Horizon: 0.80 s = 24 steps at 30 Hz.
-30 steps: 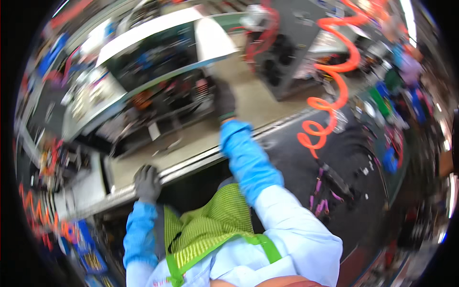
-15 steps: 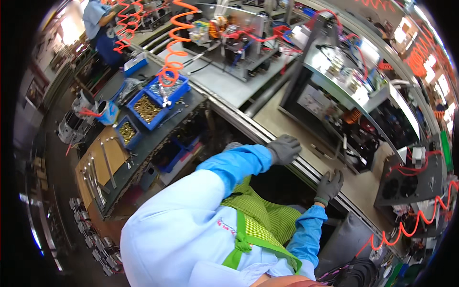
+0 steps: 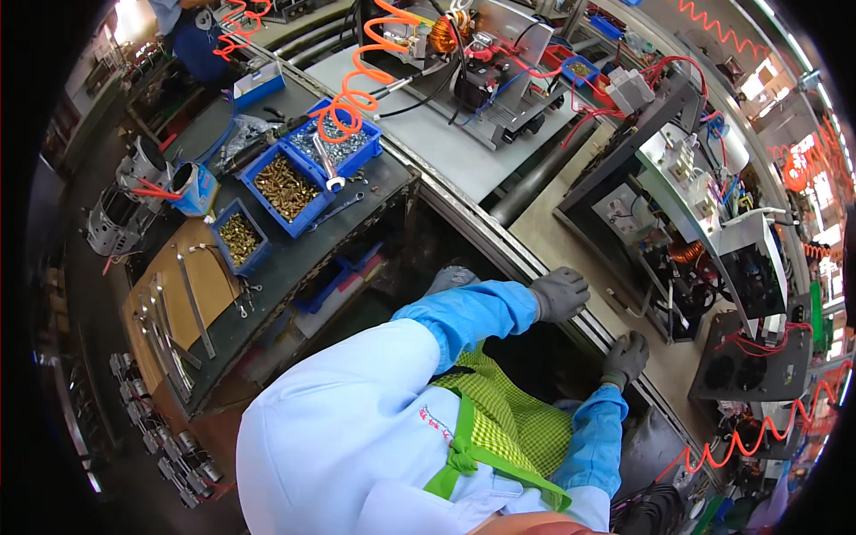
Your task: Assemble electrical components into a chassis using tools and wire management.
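My left hand [image 3: 560, 294], in a grey glove, rests on the metal rail [image 3: 508, 252] at the bench's near edge. Its fingers lie over the edge with nothing visible in them. Farther right along the same edge lies my right hand [image 3: 626, 359], also gloved, fingers loosely bent and holding nothing I can see. Beyond both hands stands an open black equipment cabinet [image 3: 615, 169] with wires, a copper coil and metal parts inside. Neither hand touches it. Blue sleeve covers reach up both forearms.
Left, a dark side table [image 3: 357, 209] bears blue bins of brass screws [image 3: 285, 187] and silver fasteners, a wrench [image 3: 330, 169] and long metal strips [image 3: 196, 303]. An orange coiled hose [image 3: 352, 98] hangs over it. A black fan unit [image 3: 749, 361] stands right. Another person [image 3: 198, 49] is far left.
The whole view has shifted, and the cabinet and bins sit differently in the picture. Both hands stay on the bench edge; the right fingers look slightly more bent.
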Motion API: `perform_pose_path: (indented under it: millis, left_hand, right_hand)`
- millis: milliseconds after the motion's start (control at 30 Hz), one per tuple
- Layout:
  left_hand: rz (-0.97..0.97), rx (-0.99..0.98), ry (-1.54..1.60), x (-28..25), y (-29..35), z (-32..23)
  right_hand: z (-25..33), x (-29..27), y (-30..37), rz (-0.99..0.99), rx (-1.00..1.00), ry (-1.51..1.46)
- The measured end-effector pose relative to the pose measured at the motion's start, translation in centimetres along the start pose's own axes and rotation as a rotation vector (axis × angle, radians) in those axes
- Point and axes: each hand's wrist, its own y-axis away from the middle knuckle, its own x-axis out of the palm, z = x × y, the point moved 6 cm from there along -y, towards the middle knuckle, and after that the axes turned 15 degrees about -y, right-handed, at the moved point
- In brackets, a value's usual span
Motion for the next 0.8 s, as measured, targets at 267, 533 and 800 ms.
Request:
perform_pose_path:
  millis: [267, 533, 800]
  left_hand:
    - [0.069, 0.004, 0.103, 0.0, 0.2, 0.7]
    - [0.054, -0.036, 0.061, 0.2, 0.8, 0.0]
    - [-0.006, -0.052, 0.031, -0.8, 3.8, -2.0]
  right_hand:
    - [0.2, 0.1, -0.4, 0.015, -0.033, 0.033]
    - [-0.5, 0.2, -0.2, 0.042, -0.069, -0.026]
    - [-2.4, -0.3, -3.0, 0.228, -0.174, -0.086]
